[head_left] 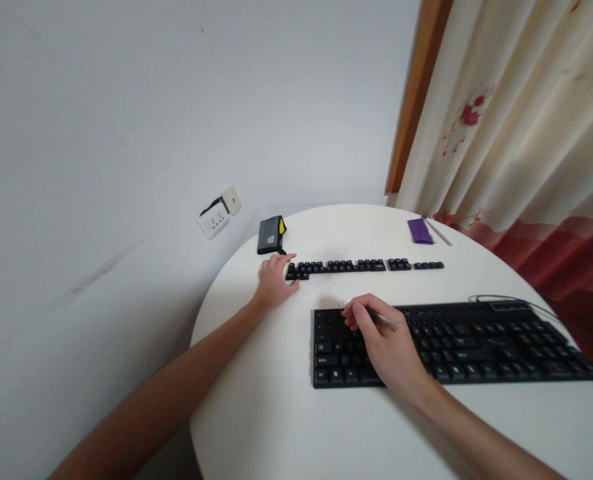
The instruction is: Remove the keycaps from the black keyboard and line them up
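Note:
A black keyboard (456,347) lies on the round white table, and its upper left part shows bare spots without keycaps. Over that part, my right hand (384,333) is closed around a thin wire keycap puller (389,321), whose fine wire ends stick out past the fingertips. Beyond the keyboard runs a row of loose black keycaps (344,266), set in groups. At the row's left end my left hand (275,280) rests on the table, thumb and fingers apart around the end keycaps. Whether its fingertips touch them I cannot tell.
A grey pouch (269,235) with a yellow patch lies behind my left hand. A purple cloth (420,231) and a slim white stick (439,233) are at the table's back right. The keyboard's cable (514,298) curves behind it. A wall with a socket (213,219) borders the left.

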Demonstrator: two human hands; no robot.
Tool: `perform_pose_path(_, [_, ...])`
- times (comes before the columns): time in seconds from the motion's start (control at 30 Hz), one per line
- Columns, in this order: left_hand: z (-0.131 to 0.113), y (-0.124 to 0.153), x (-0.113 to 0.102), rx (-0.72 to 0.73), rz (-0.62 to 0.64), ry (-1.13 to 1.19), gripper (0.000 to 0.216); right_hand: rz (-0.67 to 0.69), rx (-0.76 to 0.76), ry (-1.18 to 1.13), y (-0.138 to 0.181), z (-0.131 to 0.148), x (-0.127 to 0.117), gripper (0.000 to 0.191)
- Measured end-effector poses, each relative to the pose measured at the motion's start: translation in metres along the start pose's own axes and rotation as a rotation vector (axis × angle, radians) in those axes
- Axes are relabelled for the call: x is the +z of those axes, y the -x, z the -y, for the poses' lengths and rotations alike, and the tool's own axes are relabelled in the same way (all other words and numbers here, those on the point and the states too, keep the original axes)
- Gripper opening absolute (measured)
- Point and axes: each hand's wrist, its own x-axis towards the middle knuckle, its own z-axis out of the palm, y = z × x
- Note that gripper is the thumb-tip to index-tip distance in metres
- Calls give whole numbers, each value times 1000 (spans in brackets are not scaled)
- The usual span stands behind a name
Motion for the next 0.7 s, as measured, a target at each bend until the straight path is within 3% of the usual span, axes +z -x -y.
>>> perform_pose_path(0.2, [2,-1,2,-6,0,21,64,19,7,11,0,1,1,26])
perform_pose_path(0.47, [-2,-1,-1,-6,-6,21,62,-55,65,-68,-9,3,-9,37])
perform_pose_path(0.6, [-14,0,-9,97,-25,82,57,-97,40,-62,-13,6,-19,46])
perform_pose_path(0.7, [-26,2,-16,197,-17,145,46,-104,23,67,-17,8,-27,52])
